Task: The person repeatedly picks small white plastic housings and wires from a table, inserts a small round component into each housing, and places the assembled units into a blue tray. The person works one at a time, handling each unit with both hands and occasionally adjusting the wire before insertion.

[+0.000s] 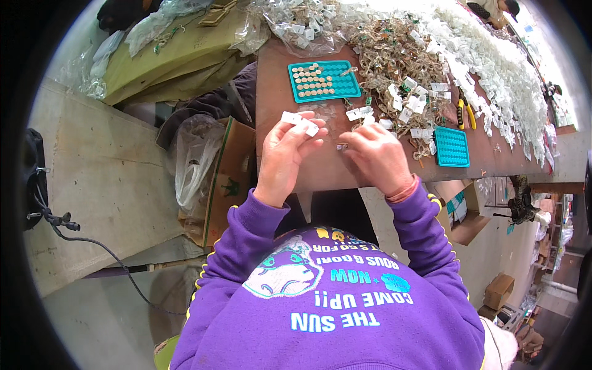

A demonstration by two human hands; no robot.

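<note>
My left hand point(282, 154) is raised over the brown table point(271, 92) and pinches a small white rectangular tag point(300, 121) between thumb and fingers. My right hand point(377, 155) rests knuckles-up beside it, fingertips closed on a tiny metal piece point(341, 146) just above the table. A teal tray point(323, 80) holding several round beige pieces lies beyond my hands. More white tags point(359, 113) lie loose between the tray and my right hand.
A second, smaller teal tray point(451, 147) sits right of my right hand. Yellow-handled pliers point(466, 112) lie further right. A heap of tangled metal parts point(394, 55) and white tags point(493, 74) covers the far table. A cardboard box with plastic bags point(216, 166) stands left.
</note>
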